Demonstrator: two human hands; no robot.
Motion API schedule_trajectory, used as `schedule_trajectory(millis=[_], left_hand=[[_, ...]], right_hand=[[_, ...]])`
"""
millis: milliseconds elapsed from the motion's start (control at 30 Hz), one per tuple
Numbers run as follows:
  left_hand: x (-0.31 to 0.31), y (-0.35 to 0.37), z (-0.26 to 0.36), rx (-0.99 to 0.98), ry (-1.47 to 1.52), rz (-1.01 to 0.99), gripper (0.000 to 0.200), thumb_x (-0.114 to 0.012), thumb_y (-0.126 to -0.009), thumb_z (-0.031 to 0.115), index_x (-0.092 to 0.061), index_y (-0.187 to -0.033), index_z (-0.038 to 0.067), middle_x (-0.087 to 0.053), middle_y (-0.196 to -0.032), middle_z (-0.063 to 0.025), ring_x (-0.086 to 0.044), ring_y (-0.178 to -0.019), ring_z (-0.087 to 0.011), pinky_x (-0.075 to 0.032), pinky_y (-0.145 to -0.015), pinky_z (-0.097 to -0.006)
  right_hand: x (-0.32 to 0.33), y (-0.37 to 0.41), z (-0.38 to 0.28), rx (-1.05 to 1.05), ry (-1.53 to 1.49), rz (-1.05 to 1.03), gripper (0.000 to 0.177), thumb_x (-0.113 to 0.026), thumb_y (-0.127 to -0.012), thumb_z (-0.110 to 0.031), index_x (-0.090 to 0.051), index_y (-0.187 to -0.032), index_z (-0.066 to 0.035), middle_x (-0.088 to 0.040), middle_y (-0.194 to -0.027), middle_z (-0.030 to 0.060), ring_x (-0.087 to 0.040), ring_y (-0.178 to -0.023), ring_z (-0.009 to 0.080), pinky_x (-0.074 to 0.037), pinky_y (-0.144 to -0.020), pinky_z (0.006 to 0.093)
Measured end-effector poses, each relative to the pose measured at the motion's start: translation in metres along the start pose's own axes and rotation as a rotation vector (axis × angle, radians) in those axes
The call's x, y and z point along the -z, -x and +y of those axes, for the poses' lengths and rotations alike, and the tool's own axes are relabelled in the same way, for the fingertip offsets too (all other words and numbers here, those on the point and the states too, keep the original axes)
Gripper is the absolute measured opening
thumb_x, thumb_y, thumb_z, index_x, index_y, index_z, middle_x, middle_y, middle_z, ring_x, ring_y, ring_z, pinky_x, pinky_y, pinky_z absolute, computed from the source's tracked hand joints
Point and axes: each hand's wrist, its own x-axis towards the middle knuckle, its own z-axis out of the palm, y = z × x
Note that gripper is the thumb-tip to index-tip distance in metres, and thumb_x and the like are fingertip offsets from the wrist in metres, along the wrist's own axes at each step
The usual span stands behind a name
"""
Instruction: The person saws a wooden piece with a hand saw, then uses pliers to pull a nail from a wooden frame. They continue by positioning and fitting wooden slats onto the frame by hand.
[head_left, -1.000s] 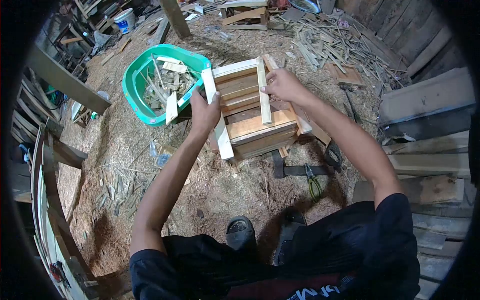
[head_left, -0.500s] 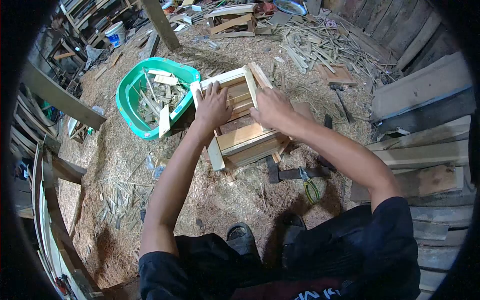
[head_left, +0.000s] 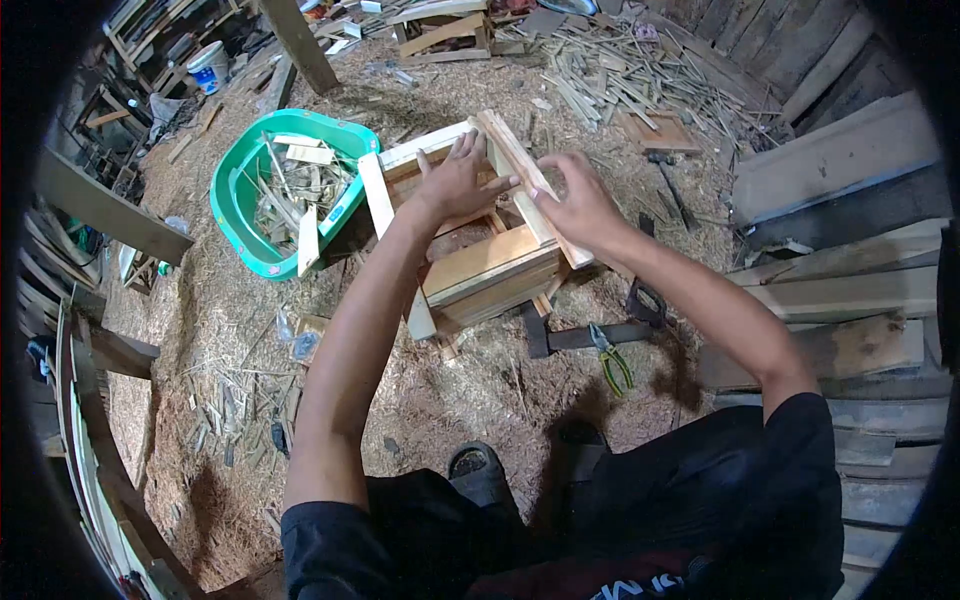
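A box-like wooden frame [head_left: 490,262] stands on the sawdust floor in front of me. Along its right side lies a long wooden strip [head_left: 520,170], which slants from the far corner down to the near right corner. My left hand [head_left: 458,185] reaches over the frame with its fingers spread, and the fingertips are near the strip's far part. My right hand [head_left: 578,205] is at the strip's right edge, with thumb and forefinger apart in a curve beside it. Whether its fingertips press on the wood is hard to tell.
A green tub [head_left: 228,215] with wood scraps stands left of the frame. Pliers [head_left: 612,360] and a dark metal bar [head_left: 590,337] lie near its right front. A hammer [head_left: 672,190] lies farther right. Planks [head_left: 840,300] line the right side, and a post [head_left: 300,45] stands behind.
The strip on the frame's right side now lies over the edge, shifted nearer and more visible. My left hand has moved right and away from me. My right hand's fingers have opened.
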Motion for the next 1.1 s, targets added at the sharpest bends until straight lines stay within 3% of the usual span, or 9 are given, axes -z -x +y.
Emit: schedule_trajectory(millis=[100, 367, 600, 700, 800, 833, 933, 1100], left_hand=[[-0.004, 0.000, -0.003, 0.000, 0.076, 0.015, 0.103, -0.048, -0.083, 0.074, -0.017, -0.152, 0.005, -0.016, -0.159, -0.0152, -0.015, -0.147, -0.0301, -0.001, -0.109, -0.0716], [-0.009, -0.003, -0.005, -0.001, 0.059, 0.015, 0.100, -0.042, -0.086, 0.074, -0.015, -0.152, 0.004, -0.017, -0.159, -0.0162, -0.013, -0.148, -0.0301, 0.000, -0.108, -0.0724], [-0.008, 0.003, -0.004, -0.027, 0.055, 0.044, 0.098, -0.044, -0.086, 0.072, -0.018, -0.151, 0.004, -0.019, -0.158, -0.0169, -0.015, -0.147, -0.0313, 0.001, -0.109, -0.0713], [-0.012, 0.005, -0.002, -0.018, 0.038, 0.077, 0.097, -0.045, -0.088, 0.070, -0.017, -0.152, 0.003, -0.021, -0.158, -0.0173, -0.016, -0.147, -0.0328, 0.002, -0.110, -0.0686], [-0.016, 0.003, -0.006, -0.017, 0.042, 0.087, 0.098, -0.044, -0.086, 0.072, -0.018, -0.152, 0.004, -0.020, -0.158, -0.0152, -0.015, -0.147, -0.0308, 0.000, -0.110, -0.0708], [-0.015, 0.002, -0.006, -0.019, 0.030, 0.080, 0.098, -0.043, -0.087, 0.072, -0.017, -0.152, 0.004, -0.019, -0.158, -0.0150, -0.015, -0.147, -0.0305, 0.000, -0.110, -0.0705], [-0.012, 0.003, -0.006, -0.020, 0.055, 0.058, 0.098, -0.042, -0.087, 0.073, -0.016, -0.152, 0.004, -0.019, -0.159, -0.0145, -0.015, -0.148, -0.0303, 0.001, -0.110, -0.0700], [-0.013, 0.001, -0.009, -0.010, 0.052, 0.029, 0.098, -0.038, -0.088, 0.074, -0.014, -0.153, 0.005, -0.018, -0.159, -0.0140, -0.014, -0.148, -0.0304, 0.003, -0.111, -0.0687]], right_hand=[[0.001, 0.003, 0.005, -0.347, -0.366, -0.197, 0.049, -0.066, -0.092, -0.032, -0.051, -0.123, 0.003, -0.060, -0.114, 0.0166, -0.059, -0.102, 0.0222, -0.049, -0.086, 0.0347], [-0.016, 0.004, 0.024, -0.325, -0.553, -0.136, 0.044, -0.063, -0.094, -0.024, -0.048, -0.125, 0.003, -0.064, -0.105, 0.0162, -0.062, -0.095, 0.0199, -0.050, -0.083, 0.0326], [-0.014, 0.007, 0.021, -0.344, -0.643, -0.125, 0.041, -0.063, -0.094, -0.019, -0.047, -0.125, 0.002, -0.065, -0.103, 0.0150, -0.062, -0.093, 0.0191, -0.050, -0.083, 0.0312], [-0.009, 0.009, 0.014, -0.330, -0.526, -0.133, 0.047, -0.065, -0.091, -0.021, -0.046, -0.127, 0.002, -0.059, -0.116, 0.0195, -0.061, -0.100, 0.0252, -0.049, -0.087, 0.0353], [0.009, 0.004, 0.001, 0.237, -0.137, -0.042, 0.059, -0.069, -0.087, -0.029, -0.045, -0.132, -0.001, -0.046, -0.132, 0.0235, -0.055, -0.113, 0.0325, -0.045, -0.096, 0.0406], [0.016, 0.003, -0.002, 0.244, -0.027, -0.156, 0.064, -0.073, -0.081, -0.038, -0.051, -0.131, -0.004, -0.034, -0.143, 0.0244, -0.042, -0.129, 0.0377, -0.037, -0.106, 0.0440], [0.027, 0.008, -0.014, 0.238, -0.042, -0.406, 0.060, -0.074, -0.080, -0.041, -0.059, -0.126, -0.005, -0.034, -0.145, 0.0240, -0.036, -0.135, 0.0384, -0.033, -0.110, 0.0433], [0.027, 0.007, -0.012, 0.231, -0.031, -0.470, 0.067, -0.074, -0.081, -0.040, -0.055, -0.131, -0.001, -0.026, -0.151, 0.0237, -0.032, -0.139, 0.0396, -0.031, -0.113, 0.0423]])
